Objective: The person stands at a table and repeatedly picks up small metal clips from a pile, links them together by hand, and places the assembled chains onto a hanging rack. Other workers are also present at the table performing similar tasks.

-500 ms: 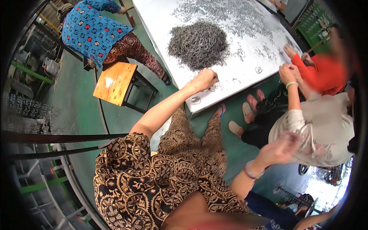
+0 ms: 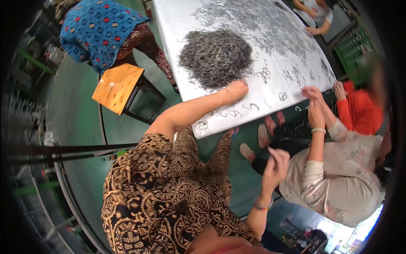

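Head view, looking down at a white-topped table [image 2: 172, 21]. A dark pile of hooks [image 2: 213, 59] sits toward the near end, presumably to be within arm's length of anyone standing there. The person's left hand [image 2: 237, 91] reaches to the near foot of the pile, fingers curled in together, knuckles up; whether a hook is pinched inside, cannot tell. The arm runs well out over the corner, likely because the person stands back from the edge. Between this hand and the edge lie loose hooks [image 2: 253, 106], apart from the pile and from one another, perhaps so that single shapes can be made out. Beyond the pile, a thin scatter of hooks [image 2: 275, 25] covers the far part, spread shallow rather than heaped. The right hand [image 2: 275, 165] is raised off the table, part-curled and bent at the wrist, near a co-worker in a beige top [image 2: 338, 178]; its grip is too blurred to read, nothing clear between the fingers. That co-worker's hands [image 2: 316, 112] meet just off the table edge. A wooden stool [image 2: 116, 86] stands left, clear of the person's legs.
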Demonstrator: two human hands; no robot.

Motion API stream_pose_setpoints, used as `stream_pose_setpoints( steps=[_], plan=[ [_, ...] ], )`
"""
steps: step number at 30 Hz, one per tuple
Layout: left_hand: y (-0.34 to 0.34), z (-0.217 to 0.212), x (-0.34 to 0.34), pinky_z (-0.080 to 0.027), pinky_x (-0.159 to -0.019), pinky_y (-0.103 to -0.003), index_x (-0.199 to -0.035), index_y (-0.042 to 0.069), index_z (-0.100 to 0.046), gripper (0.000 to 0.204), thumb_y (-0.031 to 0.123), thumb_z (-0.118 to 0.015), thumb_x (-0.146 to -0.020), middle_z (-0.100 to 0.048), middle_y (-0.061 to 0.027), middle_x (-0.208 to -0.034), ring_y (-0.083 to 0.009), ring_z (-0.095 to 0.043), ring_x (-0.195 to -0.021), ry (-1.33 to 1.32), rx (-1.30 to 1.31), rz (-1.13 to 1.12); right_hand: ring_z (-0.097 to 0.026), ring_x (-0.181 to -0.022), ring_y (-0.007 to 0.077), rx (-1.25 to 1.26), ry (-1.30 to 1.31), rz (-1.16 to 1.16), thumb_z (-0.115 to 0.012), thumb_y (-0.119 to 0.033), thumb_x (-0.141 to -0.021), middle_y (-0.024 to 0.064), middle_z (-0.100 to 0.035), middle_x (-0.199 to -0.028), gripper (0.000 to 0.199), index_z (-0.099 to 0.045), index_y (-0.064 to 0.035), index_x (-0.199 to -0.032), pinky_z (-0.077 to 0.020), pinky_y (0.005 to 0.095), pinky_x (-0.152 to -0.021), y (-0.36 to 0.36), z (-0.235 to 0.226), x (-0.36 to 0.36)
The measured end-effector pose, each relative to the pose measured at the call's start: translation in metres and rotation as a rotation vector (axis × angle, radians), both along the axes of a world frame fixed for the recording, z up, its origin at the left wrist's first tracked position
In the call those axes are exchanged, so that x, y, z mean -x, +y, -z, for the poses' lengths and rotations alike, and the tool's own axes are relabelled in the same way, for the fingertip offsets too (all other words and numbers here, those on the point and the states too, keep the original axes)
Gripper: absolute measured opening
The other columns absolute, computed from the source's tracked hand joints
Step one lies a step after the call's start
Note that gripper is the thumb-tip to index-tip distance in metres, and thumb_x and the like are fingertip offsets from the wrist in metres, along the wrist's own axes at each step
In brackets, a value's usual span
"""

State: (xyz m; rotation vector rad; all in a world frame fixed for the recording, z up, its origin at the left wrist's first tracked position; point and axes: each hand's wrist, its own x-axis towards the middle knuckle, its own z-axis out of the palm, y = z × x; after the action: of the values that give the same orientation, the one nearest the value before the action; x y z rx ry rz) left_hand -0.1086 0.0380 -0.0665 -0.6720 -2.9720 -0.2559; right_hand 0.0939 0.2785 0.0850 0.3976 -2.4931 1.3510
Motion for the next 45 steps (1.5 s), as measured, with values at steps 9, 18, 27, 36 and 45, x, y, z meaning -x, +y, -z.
stream_pose_setpoints(
  steps=[9, 18, 27, 36, 45],
  plan=[
    [0.013, 0.011, -0.009, -0.052, -0.056, -0.042, -0.086, -0.005, -0.062, 0.022, 0.011, -0.055, -0.074, -0.061, -0.02, -0.086, -0.0302, -0.063, -0.077, 0.205, -0.246, -0.213, -0.058, -0.075, 0.037, -0.398, -0.017, -0.097, -0.047, -0.019, -0.095, 0.0255, -0.063, -0.086, 0.031, -0.064, 0.0064, -0.099, -0.0457, 0.0435, -0.072, -0.051, 0.128, 0.248],
    [0.005, -0.041, -0.031, -0.052, -0.063, -0.042, -0.096, -0.012, -0.046, 0.022, -0.002, -0.05, -0.077, -0.058, -0.0236, -0.079, -0.0377, -0.061, -0.077, 0.078, -0.479, -0.017, -0.059, -0.078, 0.0426, -0.52, 0.057, -0.163, -0.053, -0.002, -0.085, 0.0267, -0.063, -0.083, 0.018, -0.064, 0.0082, -0.096, -0.0449, 0.0468, -0.075, -0.049, 0.148, 0.303],
    [-0.019, -0.073, -0.034, -0.054, -0.072, -0.042, -0.089, -0.009, -0.063, 0.021, 0.0, -0.058, -0.071, -0.066, -0.0239, -0.078, -0.0385, -0.067, -0.077, 0.05, -0.462, -0.148, -0.05, -0.05, 0.0085, 0.099, -0.366, -0.082, -0.058, -0.003, -0.085, 0.0058, -0.06, -0.069, 0.012, -0.062, 0.0053, -0.093, -0.0391, 0.0244, -0.043, -0.1, 0.125, 0.302],
    [-0.014, -0.048, -0.039, -0.054, -0.064, -0.043, -0.074, -0.008, -0.066, 0.013, -0.001, -0.061, -0.064, -0.065, -0.0256, -0.074, -0.0372, -0.068, -0.073, -0.141, -0.629, -0.21, -0.052, -0.058, 0.0108, 0.356, -0.482, -0.125, -0.061, 0.004, -0.082, 0.0071, -0.062, -0.079, 0.025, -0.058, 0.0087, -0.107, -0.0428, 0.022, -0.051, -0.092, 0.115, 0.263],
    [-0.031, -0.112, -0.1, -0.053, -0.059, -0.033, -0.084, -0.009, -0.064, 0.016, 0.005, -0.058, -0.082, -0.065, -0.0159, -0.069, -0.0215, -0.067, -0.061, -0.373, -1.077, -0.21, -0.053, -0.075, 0.0138, 1.442, -0.926, -0.251, -0.058, 0.004, -0.089, 0.0088, -0.057, -0.09, 0.022, -0.053, 0.0056, -0.111, -0.0461, 0.022, -0.062, -0.069, 0.155, 0.294]
  ],
)
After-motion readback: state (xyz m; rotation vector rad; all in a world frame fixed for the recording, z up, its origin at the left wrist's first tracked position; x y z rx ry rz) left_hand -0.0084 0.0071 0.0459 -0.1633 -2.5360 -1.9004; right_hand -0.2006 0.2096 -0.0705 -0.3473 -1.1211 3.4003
